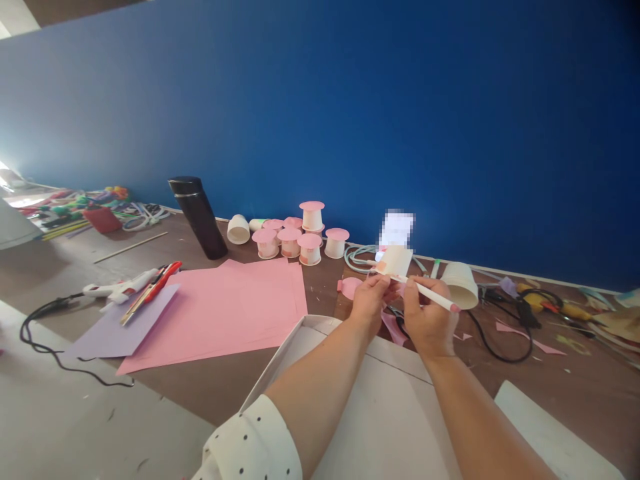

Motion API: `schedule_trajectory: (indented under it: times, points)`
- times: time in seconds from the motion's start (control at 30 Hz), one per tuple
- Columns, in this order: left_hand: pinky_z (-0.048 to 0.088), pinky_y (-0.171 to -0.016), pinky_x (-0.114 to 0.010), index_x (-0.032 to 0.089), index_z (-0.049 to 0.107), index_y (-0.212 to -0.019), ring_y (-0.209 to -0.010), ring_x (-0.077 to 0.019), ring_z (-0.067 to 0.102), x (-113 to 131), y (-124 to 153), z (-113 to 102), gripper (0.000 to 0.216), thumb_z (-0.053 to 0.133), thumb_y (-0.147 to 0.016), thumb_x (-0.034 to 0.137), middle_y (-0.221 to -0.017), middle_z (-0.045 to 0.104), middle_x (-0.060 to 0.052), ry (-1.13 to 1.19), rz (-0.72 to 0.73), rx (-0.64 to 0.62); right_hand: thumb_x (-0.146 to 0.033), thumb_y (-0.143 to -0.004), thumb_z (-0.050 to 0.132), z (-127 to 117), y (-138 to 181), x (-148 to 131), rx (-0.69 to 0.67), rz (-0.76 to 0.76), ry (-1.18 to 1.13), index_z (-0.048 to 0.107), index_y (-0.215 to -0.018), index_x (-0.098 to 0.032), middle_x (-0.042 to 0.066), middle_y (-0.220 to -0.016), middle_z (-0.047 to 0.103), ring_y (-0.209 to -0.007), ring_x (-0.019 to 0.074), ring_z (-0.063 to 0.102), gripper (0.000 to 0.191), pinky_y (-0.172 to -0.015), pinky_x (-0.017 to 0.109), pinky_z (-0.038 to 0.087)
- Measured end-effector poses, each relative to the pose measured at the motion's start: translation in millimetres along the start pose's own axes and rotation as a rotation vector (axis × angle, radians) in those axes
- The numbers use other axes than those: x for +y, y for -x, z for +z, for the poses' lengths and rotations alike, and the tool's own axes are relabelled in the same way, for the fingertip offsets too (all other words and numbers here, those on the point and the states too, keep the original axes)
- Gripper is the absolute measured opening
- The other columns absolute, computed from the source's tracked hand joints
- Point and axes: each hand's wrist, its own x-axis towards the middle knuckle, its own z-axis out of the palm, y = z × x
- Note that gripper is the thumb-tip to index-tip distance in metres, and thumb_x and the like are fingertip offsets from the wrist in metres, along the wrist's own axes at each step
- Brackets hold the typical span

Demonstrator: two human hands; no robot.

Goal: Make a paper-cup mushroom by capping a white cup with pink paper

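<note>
My left hand is closed on a small white paper cup, holding it tilted above the table. A pinkish patch marks the cup's side. My right hand grips a white marker with a pink end pointing right; its other end reaches the cup near its lower edge. Just left of my left hand lies a pink paper disc with a small tab. Scissors, partly hidden, and pink scraps lie under my hands.
Several paper cups with pink disc tops stand by the blue wall. A black flask, pink sheets, a red cutter and a glue gun are left. Stacked cups and cables lie right. A white box lid is nearest me.
</note>
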Motion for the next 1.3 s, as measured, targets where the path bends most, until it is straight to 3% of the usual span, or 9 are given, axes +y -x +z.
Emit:
schedule_trajectory:
  times: [1.3]
  points:
    - [0.048,-0.076,-0.03,0.014,0.069,-0.082,-0.076,-0.0168,0.064,-6.3,-4.7,-1.7,0.036,0.08,-0.061,0.041,-0.075,0.067,-0.005,-0.101,0.016,-0.014,-0.03,-0.085,0.057,-0.5,0.9,-3.3,-0.02,-0.018,0.028,0.065,-0.087,-0.016,0.01,-0.083,0.07,-0.072,0.0201,0.065,0.017,-0.065,0.031,0.053]
